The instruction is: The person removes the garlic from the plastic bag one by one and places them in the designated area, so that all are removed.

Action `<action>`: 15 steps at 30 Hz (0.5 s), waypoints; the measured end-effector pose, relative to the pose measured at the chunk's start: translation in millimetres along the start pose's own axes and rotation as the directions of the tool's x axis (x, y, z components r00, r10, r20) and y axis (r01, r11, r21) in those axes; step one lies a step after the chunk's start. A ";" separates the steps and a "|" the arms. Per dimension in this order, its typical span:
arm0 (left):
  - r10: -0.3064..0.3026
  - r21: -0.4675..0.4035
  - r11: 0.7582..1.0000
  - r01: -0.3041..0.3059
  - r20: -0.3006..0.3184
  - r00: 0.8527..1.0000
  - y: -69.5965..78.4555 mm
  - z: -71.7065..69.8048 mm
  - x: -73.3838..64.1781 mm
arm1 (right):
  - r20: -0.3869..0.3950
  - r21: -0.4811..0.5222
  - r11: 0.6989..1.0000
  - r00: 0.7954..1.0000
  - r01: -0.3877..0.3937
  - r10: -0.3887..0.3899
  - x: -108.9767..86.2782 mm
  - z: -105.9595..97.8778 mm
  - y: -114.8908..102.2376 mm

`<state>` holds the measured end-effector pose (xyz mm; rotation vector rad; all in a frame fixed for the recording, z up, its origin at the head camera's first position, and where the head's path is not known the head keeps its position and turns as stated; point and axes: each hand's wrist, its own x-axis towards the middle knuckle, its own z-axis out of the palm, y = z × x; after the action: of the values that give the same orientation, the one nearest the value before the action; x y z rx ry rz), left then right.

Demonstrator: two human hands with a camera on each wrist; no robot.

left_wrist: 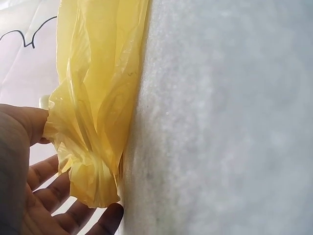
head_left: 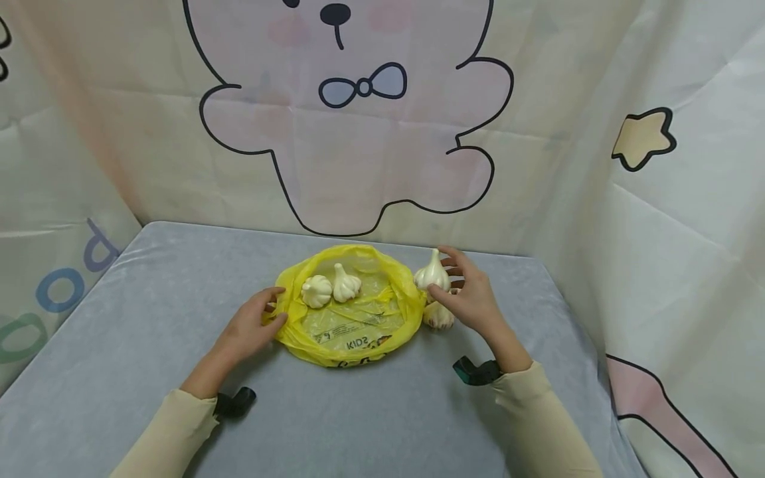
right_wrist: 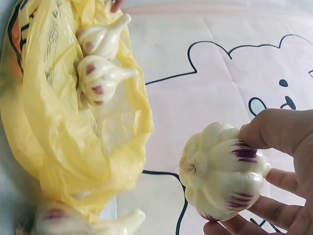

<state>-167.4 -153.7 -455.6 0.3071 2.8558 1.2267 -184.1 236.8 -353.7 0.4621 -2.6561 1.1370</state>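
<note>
A yellow plastic bag lies on the table with its mouth spread wide. Inside, toward its back left, are two white garlic bulbs, one garlic bulb beside another garlic bulb. My left hand holds the bag's left rim, thumb and fingers around the bunched plastic. Above the bag's right edge, my right hand grips a garlic bulb with purple streaks, its stem pointing up in the head view. One more garlic bulb lies outside the bag, partly hidden under the right hand.
A grey cloth covers the table. Behind it hangs a pale curtain printed with a cartoon bear, and similar fabric encloses both sides. Each wrist wears a small black camera.
</note>
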 end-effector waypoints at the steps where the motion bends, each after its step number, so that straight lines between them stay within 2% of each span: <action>1: 0.000 0.001 1.000 0.000 -0.001 1.000 0.4 -0.3 -0.1 | -0.004 0.003 1.000 1.000 -0.001 0.001 -0.4 -1.8 1.1; 8: 0.009 0.005 1.000 -0.009 -0.003 1.000 0.6 -1.0 -0.5 | -0.059 -0.007 1.000 0.998 -0.014 0.013 -6.0 -15.2 10.1; 15: 0.007 0.000 1.000 -0.007 -0.009 1.000 0.1 -1.4 -3.2 | -0.081 -0.033 0.999 0.996 -0.044 0.041 -11.2 -26.8 18.5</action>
<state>-164.3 -155.2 -454.7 0.3131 2.8650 1.2330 -178.5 270.7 -351.4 0.3483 -2.6237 1.0958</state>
